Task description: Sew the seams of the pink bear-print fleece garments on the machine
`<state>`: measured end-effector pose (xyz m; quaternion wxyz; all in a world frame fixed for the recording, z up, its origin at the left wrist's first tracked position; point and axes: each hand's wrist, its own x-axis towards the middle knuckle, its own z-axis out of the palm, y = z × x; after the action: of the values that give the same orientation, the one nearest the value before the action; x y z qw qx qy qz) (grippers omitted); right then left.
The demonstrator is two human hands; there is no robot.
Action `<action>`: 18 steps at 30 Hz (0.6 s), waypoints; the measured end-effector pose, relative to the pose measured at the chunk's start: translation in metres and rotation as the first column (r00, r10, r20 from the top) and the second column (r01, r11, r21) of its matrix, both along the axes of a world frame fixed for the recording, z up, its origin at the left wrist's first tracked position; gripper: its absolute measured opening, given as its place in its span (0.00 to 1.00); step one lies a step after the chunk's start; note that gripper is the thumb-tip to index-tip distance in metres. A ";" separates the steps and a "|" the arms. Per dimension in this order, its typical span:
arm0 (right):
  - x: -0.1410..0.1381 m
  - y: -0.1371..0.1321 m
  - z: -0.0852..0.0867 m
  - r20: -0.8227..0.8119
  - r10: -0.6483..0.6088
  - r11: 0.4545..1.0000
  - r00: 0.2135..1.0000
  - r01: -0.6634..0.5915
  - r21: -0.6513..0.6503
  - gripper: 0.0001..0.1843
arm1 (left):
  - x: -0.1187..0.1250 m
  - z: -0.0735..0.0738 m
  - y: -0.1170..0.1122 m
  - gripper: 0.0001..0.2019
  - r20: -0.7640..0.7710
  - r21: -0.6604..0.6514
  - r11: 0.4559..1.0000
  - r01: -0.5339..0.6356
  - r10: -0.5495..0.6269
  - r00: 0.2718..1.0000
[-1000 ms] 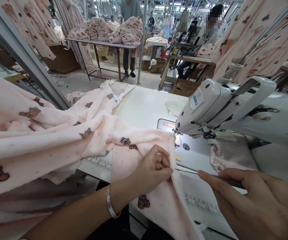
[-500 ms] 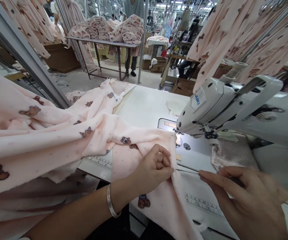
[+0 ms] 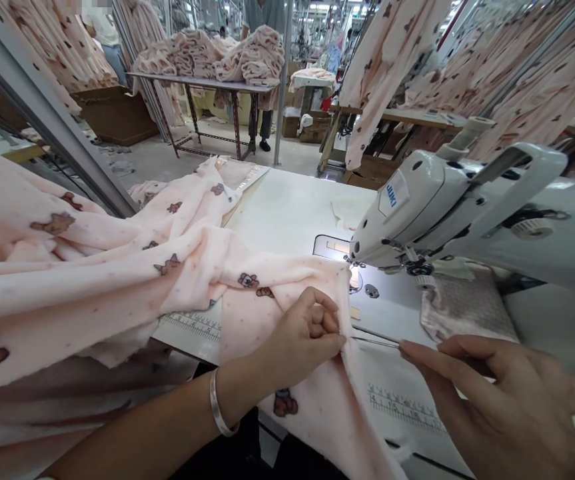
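two bare hands meet at the lower centre of the head camera's frame, over a white sewing table (image 3: 292,210). the left hand (image 3: 307,333), a silver bangle (image 3: 216,413) on its wrist, is closed in a loose fist, thumb and fingers pinching the edge of a pink fleece fabric (image 3: 117,273) printed with small brown bears; the cloth spreads from the left edge of the frame across the table and drops over its near edge. the right hand (image 3: 497,400), at lower right, is curled around a thin metal tool (image 3: 374,341) whose tip meets the pinched fabric edge; forefinger stretched along it, the handle hidden under the palm. a white juki sewing machine (image 3: 447,200) fills the right of the frame, its needle area just above the hands. printed rulers (image 3: 402,403) mark the table's near edge. at upper centre, folded pink stacks (image 3: 247,60) sit on a far table where another person stands.
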<state>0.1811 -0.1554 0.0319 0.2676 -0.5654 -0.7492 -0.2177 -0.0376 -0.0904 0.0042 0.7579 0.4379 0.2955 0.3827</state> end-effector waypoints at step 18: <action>-0.001 -0.002 0.003 0.129 -0.014 0.999 0.991 0.008 0.049 0.11 | -0.001 0.000 0.000 0.13 0.000 0.024 1.000 0.013 -0.013 1.000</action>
<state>0.1806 -0.1572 0.0354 0.2308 -0.5474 -0.7565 -0.2735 -0.0390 -0.0902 0.0044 0.7553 0.4487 0.2879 0.3812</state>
